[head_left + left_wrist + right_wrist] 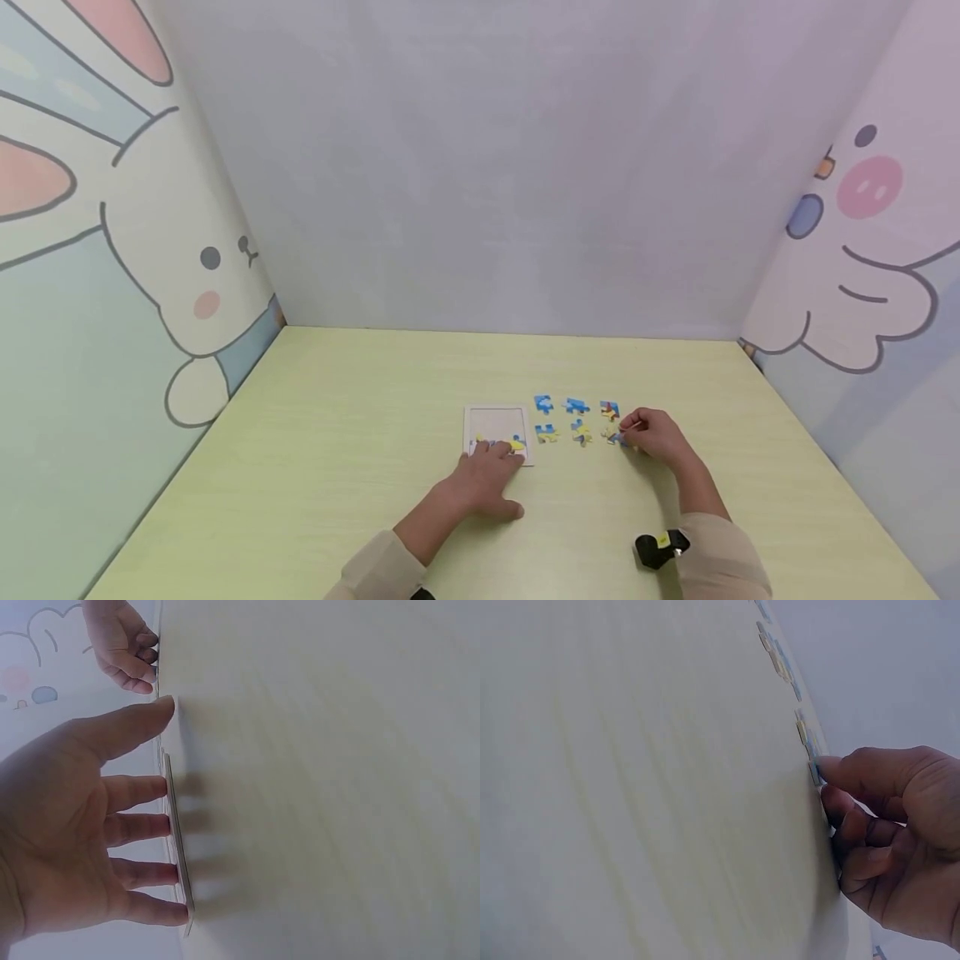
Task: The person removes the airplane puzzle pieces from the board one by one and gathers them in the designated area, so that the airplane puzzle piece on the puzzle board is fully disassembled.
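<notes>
My left hand [483,485] is spread over the lower part of a white puzzle tray [467,423], its fingers straight. In the left wrist view the fingertips of the left hand [67,832] rest along the tray's edge [175,832]. Blue and yellow puzzle pieces [517,443] lie in the tray's bottom, partly covered by these fingers. On the right, my right hand [660,437] has its thumb and curled forefinger at a blue and yellow puzzle piece [618,438]. The right wrist view shows the thumb of the right hand [922,817] on that piece's edge [814,773], low at the tabletop.
Several loose pieces stand in two rows right of the tray, among them a blue one [576,406], a red and blue one [610,409] and a yellow one [581,432]. Cloth walls [495,167] with cartoon animals enclose the pale yellow table [337,392] at the back and sides.
</notes>
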Motion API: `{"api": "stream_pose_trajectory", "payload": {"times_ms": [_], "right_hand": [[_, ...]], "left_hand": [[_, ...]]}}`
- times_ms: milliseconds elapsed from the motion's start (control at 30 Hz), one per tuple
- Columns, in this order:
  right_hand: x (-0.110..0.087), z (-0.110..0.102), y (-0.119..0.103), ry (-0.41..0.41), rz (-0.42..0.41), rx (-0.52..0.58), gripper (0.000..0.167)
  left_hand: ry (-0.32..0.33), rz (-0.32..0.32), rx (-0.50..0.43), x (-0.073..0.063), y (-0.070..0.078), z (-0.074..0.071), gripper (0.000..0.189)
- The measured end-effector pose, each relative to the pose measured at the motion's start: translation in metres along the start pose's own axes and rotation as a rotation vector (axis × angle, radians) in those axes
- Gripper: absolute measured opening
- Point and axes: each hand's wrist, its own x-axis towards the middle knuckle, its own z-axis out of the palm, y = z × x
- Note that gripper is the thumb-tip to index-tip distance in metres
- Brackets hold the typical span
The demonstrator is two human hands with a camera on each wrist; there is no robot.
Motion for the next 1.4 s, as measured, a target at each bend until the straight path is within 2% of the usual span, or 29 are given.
{"api": "stream_pose_trajectory", "payload": {"times_ms": [367, 667, 800, 967, 1167, 1267, 1400], "right_hand": [[-0.002, 0.002, -0.001, -0.009, 0.0, -0.019, 0.011], [-0.015, 0.003, -0.015, 0.002, 0.025, 0.028, 0.015], [-0.018, 0.005, -0.019, 0.008, -0.006, 0.011, 0.015], [-0.017, 0.008, -0.03, 0.028, -0.096, -0.012, 0.014], [-0.013, 0.017, -0.046, 0.028, -0.194, -0.025, 0.01], [-0.01, 0.026, -0.055, 0.014, -0.216, -0.021, 0.009], [-0.003, 0.041, -0.066, -0.001, -0.238, 0.002, 0.008]], "left_hand": [[-0.012, -0.023, -0.058, -0.004, -0.004, -0.003, 0.06], [0.049, -0.022, 0.001, -0.004, -0.007, -0.008, 0.058], [0.045, -0.028, -0.029, -0.01, -0.009, -0.009, 0.056], [0.053, -0.045, -0.018, -0.016, -0.01, -0.006, 0.057], [0.064, -0.043, 0.058, -0.017, 0.004, 0.002, 0.066], [0.1, -0.056, 0.093, -0.015, 0.014, 0.005, 0.068], [0.177, -0.11, 0.04, -0.01, 0.025, 0.007, 0.067]]}}
